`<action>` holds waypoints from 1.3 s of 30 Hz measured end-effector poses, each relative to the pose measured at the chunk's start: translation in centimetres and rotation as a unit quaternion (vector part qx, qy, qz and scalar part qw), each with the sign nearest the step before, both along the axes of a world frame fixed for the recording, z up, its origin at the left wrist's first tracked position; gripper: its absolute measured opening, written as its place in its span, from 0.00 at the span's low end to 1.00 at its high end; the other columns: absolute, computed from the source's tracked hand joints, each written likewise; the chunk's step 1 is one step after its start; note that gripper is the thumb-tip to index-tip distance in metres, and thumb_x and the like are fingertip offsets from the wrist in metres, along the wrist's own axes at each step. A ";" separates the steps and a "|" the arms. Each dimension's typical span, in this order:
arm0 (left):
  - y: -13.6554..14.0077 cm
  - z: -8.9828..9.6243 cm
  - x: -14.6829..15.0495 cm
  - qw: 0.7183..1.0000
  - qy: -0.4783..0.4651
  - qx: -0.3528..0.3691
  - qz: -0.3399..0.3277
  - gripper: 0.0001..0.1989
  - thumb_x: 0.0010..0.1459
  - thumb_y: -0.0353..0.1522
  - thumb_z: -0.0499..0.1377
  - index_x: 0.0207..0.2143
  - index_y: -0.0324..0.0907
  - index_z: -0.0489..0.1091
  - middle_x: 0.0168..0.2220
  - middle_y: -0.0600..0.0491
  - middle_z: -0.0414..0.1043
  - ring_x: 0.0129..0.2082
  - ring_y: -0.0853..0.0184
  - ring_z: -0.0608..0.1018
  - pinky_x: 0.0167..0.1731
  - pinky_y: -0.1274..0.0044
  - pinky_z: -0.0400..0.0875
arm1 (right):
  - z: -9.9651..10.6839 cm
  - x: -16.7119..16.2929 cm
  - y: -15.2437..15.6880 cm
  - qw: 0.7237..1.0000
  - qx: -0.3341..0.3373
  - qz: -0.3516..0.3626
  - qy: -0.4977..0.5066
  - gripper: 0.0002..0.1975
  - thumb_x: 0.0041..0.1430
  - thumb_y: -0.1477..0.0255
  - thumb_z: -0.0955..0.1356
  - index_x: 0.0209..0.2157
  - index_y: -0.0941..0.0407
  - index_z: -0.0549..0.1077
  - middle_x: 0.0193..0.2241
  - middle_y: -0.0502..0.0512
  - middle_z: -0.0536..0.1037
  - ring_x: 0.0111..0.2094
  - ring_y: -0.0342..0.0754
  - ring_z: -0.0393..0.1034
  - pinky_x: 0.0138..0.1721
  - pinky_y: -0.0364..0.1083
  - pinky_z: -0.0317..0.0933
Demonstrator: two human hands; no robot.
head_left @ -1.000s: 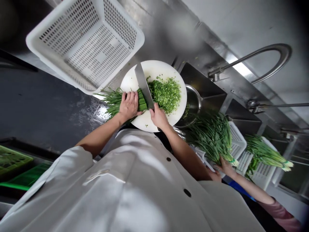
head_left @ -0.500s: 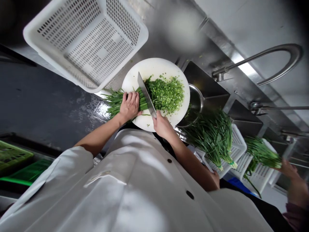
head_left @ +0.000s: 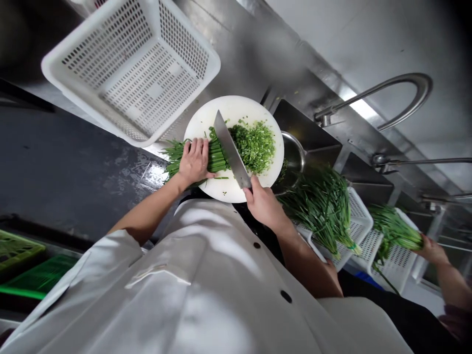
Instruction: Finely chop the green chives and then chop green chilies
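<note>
On a round white cutting board lies a bunch of long green chives, its leaf ends hanging over the left edge. My left hand is closed over the bunch, pressing it on the board with the fingers bent. My right hand grips the handle of a broad-bladed kitchen knife. The blade slants across the board, between the cut end of the bunch and a pile of chopped chives. A few loose bits lie around the pile.
A white perforated basket stands at upper left. Right of the board are a metal bowl, sink taps and whole chives on white baskets. At far right another person's hand holds a bunch.
My right hand and the knife have moved right, away from my left hand, and the blade's flat side shows more. My left hand stays on the bunch. The view has shifted slightly.
</note>
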State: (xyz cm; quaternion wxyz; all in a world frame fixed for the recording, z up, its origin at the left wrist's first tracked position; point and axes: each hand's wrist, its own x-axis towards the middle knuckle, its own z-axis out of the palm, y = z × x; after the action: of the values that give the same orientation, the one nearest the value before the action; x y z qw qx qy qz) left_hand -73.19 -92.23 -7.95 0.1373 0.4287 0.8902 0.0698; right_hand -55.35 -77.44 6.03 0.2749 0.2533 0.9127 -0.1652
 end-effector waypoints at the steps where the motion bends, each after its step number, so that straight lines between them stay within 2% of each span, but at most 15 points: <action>1: -0.1 -0.1 0.1 1.000 0.001 -0.001 0.000 0.59 0.58 0.58 0.57 0.72 0.18 0.45 0.70 0.23 0.51 0.71 0.37 0.54 0.69 0.53 0.40 | 0.3 0.2 -0.1 1.000 -0.003 0.003 -0.016 0.22 0.72 0.65 0.59 0.63 0.59 0.63 0.34 0.63 0.79 0.37 0.59 0.75 0.37 0.48 0.60; 3: -0.4 -0.3 0.4 1.000 0.003 -0.002 -0.012 0.57 0.59 0.57 0.56 0.71 0.17 0.46 0.69 0.23 0.52 0.70 0.37 0.56 0.69 0.54 0.40 | 0.0 0.2 -0.2 0.999 -0.015 0.008 -0.037 0.21 0.72 0.65 0.60 0.62 0.58 0.63 0.34 0.63 0.79 0.37 0.58 0.75 0.36 0.47 0.60; 5: -0.5 -0.7 0.7 1.000 0.006 -0.001 -0.027 0.54 0.61 0.55 0.55 0.71 0.18 0.47 0.69 0.24 0.52 0.69 0.37 0.57 0.69 0.54 0.41 | -1.4 -0.6 -0.3 0.999 -0.036 0.014 -0.036 0.20 0.72 0.66 0.60 0.61 0.58 0.64 0.35 0.63 0.80 0.37 0.58 0.76 0.35 0.47 0.60; 7: -0.6 -1.1 0.9 0.999 0.008 0.000 -0.035 0.50 0.63 0.52 0.54 0.71 0.19 0.47 0.70 0.24 0.53 0.69 0.38 0.58 0.68 0.53 0.43 | -3.8 -2.0 -0.4 0.998 -0.052 0.018 -0.019 0.19 0.73 0.67 0.59 0.60 0.59 0.64 0.38 0.65 0.81 0.40 0.59 0.76 0.37 0.47 0.61; 10: -0.6 -1.4 1.0 0.999 0.011 0.005 -0.038 0.47 0.65 0.49 0.52 0.71 0.20 0.48 0.69 0.25 0.54 0.68 0.39 0.59 0.67 0.53 0.45 | -7.8 -4.4 -0.6 0.999 -0.041 0.015 0.016 0.20 0.74 0.69 0.56 0.61 0.63 0.62 0.42 0.69 0.81 0.44 0.61 0.76 0.43 0.49 0.63; 12: -0.3 -1.5 0.9 0.999 0.015 0.008 -0.038 0.45 0.66 0.48 0.52 0.71 0.20 0.49 0.69 0.25 0.55 0.67 0.40 0.60 0.67 0.53 0.46 | -9.2 -5.3 -0.3 0.999 -0.033 0.011 0.034 0.22 0.74 0.68 0.55 0.63 0.64 0.61 0.43 0.70 0.81 0.46 0.62 0.75 0.45 0.51 0.64; 15: 0.5 -1.2 0.7 0.999 0.017 0.008 -0.034 0.46 0.66 0.48 0.52 0.70 0.18 0.49 0.68 0.24 0.56 0.66 0.40 0.61 0.67 0.54 0.47 | -7.9 -4.6 0.6 0.999 -0.026 0.003 0.043 0.23 0.74 0.65 0.56 0.64 0.62 0.61 0.42 0.68 0.81 0.46 0.64 0.75 0.45 0.52 0.64; 20: 0.9 -0.6 0.7 1.000 0.016 0.010 -0.012 0.49 0.65 0.51 0.53 0.71 0.18 0.45 0.68 0.24 0.55 0.68 0.40 0.59 0.68 0.53 0.45 | -1.5 -1.0 0.8 1.000 0.005 -0.007 0.011 0.23 0.74 0.64 0.57 0.64 0.59 0.61 0.37 0.66 0.81 0.42 0.63 0.76 0.41 0.50 0.64; 23: 0.4 -0.8 0.8 1.000 0.016 0.013 0.010 0.49 0.64 0.51 0.53 0.71 0.18 0.46 0.68 0.23 0.55 0.69 0.38 0.58 0.68 0.52 0.44 | 0.4 0.2 0.3 0.999 -0.003 0.009 -0.035 0.22 0.73 0.65 0.59 0.63 0.59 0.62 0.37 0.65 0.81 0.41 0.61 0.77 0.39 0.48 0.63; 25: 0.2 -1.2 0.9 1.000 0.014 0.015 0.000 0.47 0.65 0.49 0.53 0.70 0.18 0.48 0.67 0.23 0.57 0.68 0.39 0.60 0.68 0.53 0.44 | -0.4 0.0 0.0 0.998 -0.021 0.018 -0.049 0.21 0.73 0.66 0.59 0.63 0.58 0.63 0.37 0.65 0.81 0.41 0.60 0.77 0.38 0.48 0.62; 28: 0.3 -1.6 1.0 1.000 0.009 0.011 -0.018 0.44 0.66 0.47 0.51 0.70 0.19 0.50 0.68 0.25 0.57 0.67 0.40 0.61 0.68 0.53 0.45 | -4.2 -2.0 -0.3 0.999 -0.040 0.026 -0.023 0.21 0.73 0.68 0.58 0.63 0.59 0.62 0.41 0.66 0.81 0.43 0.59 0.77 0.41 0.48 0.63; 31: 0.5 -1.4 1.0 1.000 0.003 -0.001 -0.019 0.42 0.67 0.44 0.50 0.70 0.19 0.50 0.68 0.26 0.56 0.68 0.41 0.61 0.69 0.54 0.45 | -8.4 -4.4 -0.2 0.999 -0.030 0.018 0.020 0.23 0.74 0.68 0.55 0.64 0.63 0.60 0.46 0.69 0.81 0.47 0.61 0.76 0.45 0.50 0.64; 33: 0.5 -0.9 1.0 1.000 0.004 -0.004 -0.017 0.43 0.66 0.45 0.51 0.70 0.19 0.49 0.68 0.25 0.56 0.68 0.41 0.60 0.69 0.54 0.43 | -9.3 -5.2 0.2 0.998 -0.033 0.016 0.041 0.23 0.74 0.67 0.55 0.64 0.63 0.61 0.47 0.69 0.81 0.48 0.61 0.75 0.47 0.51 0.64; 35: 0.2 -0.4 0.9 1.000 0.007 -0.002 -0.008 0.47 0.65 0.49 0.52 0.71 0.19 0.47 0.69 0.24 0.54 0.70 0.40 0.58 0.69 0.54 0.41 | -8.3 -4.7 0.5 0.998 -0.039 0.015 0.051 0.23 0.74 0.66 0.56 0.63 0.61 0.62 0.45 0.68 0.81 0.47 0.62 0.75 0.46 0.51 0.64; 39: -0.8 -0.1 0.7 1.000 0.007 0.008 0.023 0.53 0.63 0.55 0.51 0.71 0.17 0.46 0.69 0.21 0.52 0.71 0.37 0.54 0.69 0.51 0.40 | -3.1 -1.2 0.2 0.999 -0.025 0.014 0.035 0.23 0.74 0.65 0.56 0.64 0.61 0.61 0.38 0.65 0.81 0.42 0.62 0.76 0.41 0.50 0.63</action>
State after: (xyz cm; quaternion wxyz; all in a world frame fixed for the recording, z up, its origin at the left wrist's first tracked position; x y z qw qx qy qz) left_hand -72.50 -93.05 -8.02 0.1255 0.4098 0.9002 0.0774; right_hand -56.52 -77.24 2.95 0.2513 0.2276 0.9207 -0.1932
